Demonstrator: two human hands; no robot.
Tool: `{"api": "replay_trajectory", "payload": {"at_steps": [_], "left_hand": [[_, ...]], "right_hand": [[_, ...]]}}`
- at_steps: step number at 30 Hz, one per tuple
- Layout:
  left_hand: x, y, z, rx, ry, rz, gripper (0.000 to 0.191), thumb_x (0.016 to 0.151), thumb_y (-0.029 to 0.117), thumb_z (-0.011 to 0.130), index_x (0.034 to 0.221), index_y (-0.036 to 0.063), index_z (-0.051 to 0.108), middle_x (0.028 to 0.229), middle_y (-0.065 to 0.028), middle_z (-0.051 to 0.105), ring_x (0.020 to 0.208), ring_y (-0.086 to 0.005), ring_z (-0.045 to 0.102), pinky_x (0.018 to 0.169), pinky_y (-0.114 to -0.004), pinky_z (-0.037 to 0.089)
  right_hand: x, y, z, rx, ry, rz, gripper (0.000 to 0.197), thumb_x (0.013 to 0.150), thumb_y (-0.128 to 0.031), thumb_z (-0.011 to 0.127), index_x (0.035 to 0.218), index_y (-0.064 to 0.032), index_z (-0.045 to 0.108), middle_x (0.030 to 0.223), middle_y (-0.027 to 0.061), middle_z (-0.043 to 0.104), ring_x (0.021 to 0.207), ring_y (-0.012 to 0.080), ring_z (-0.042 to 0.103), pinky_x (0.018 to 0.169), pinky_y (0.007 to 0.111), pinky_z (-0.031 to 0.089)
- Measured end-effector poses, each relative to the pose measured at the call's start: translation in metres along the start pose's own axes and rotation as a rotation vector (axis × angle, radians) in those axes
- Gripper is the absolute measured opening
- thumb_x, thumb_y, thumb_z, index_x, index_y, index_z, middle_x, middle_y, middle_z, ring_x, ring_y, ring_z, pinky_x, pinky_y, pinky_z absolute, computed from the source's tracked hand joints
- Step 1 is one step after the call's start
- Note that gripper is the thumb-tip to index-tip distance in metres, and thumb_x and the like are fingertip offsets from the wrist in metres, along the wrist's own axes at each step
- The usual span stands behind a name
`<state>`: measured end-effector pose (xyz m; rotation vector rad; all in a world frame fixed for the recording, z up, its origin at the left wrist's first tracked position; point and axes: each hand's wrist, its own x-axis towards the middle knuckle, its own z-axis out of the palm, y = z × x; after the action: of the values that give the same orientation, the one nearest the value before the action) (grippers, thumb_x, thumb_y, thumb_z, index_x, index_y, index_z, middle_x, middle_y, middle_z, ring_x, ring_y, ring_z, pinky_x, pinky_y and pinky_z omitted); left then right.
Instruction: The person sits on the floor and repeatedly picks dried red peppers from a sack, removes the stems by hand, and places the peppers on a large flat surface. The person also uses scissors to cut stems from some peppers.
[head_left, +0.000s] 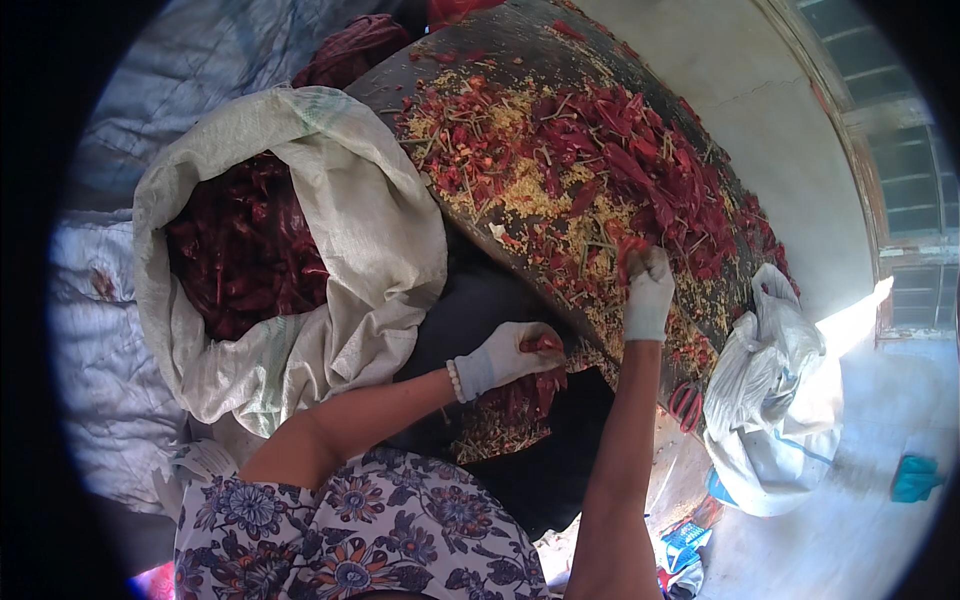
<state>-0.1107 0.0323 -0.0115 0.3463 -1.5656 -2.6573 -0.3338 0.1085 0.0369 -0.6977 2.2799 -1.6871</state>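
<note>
Dried red chilli pieces (541, 345) are bunched in my left hand (510, 354), which wears a white glove and hangs in front of the table's near edge. My right hand (649, 292), gloved too, is over the dark table (502, 251) with its fingers closed on a red chilli piece (631, 253). Past it lies a heap of split red chillies (637, 161). Loose yellow seeds (536, 191) and cut stems are strewn around the heap. Below my left hand, more red pieces and stems (499, 439) lie on dark cloth over my lap.
A white woven sack (367, 202) with a rolled rim stands at left, holding dark red chillies (244, 247). Red-handled scissors (685, 407) lie at the table's right corner. A white plastic bag (772, 420) hangs beside them. The wall (780, 112) borders the table's far side.
</note>
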Motion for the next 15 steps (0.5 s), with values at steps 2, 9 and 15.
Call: {"api": "replay_trajectory", "payload": {"at_steps": [2, 9, 15], "left_hand": [[0.0, -0.002, 0.001, -0.107, 0.015, 0.004, 0.018, 0.088, 0.011, 0.07, 0.1, 0.0004, 0.063, 0.089, -0.0026, 0.067, 0.083, -0.0075, 0.062, 0.075, -0.026, 0.051], [0.002, -0.011, 0.003, 0.118, 0.115, 0.091, 0.019, 0.09, 0.011, 0.067, 0.105, 0.0007, 0.061, 0.096, -0.0036, 0.066, 0.091, -0.0075, 0.059, 0.081, -0.026, 0.051], [0.0, -0.021, 0.001, 0.134, 0.094, 0.174, 0.024, 0.091, 0.016, 0.068, 0.109, 0.002, 0.061, 0.102, -0.0034, 0.065, 0.096, -0.0082, 0.057, 0.085, -0.026, 0.049]], "right_hand": [[-0.03, -0.008, 0.002, 0.205, -0.063, 0.091, 0.007, 0.089, -0.002, 0.061, 0.089, -0.0069, 0.056, 0.079, -0.0034, 0.05, 0.07, 0.0053, 0.046, 0.059, 0.023, 0.041], [-0.12, -0.039, -0.003, -0.086, -0.16, 0.055, 0.005, 0.085, -0.002, 0.064, 0.089, -0.0028, 0.066, 0.084, 0.0012, 0.061, 0.077, 0.0127, 0.057, 0.067, 0.027, 0.046], [-0.161, -0.039, 0.01, -0.521, -0.175, -0.301, 0.015, 0.082, -0.003, 0.065, 0.096, -0.0012, 0.066, 0.092, 0.0131, 0.064, 0.086, 0.029, 0.063, 0.078, 0.036, 0.049]]}}
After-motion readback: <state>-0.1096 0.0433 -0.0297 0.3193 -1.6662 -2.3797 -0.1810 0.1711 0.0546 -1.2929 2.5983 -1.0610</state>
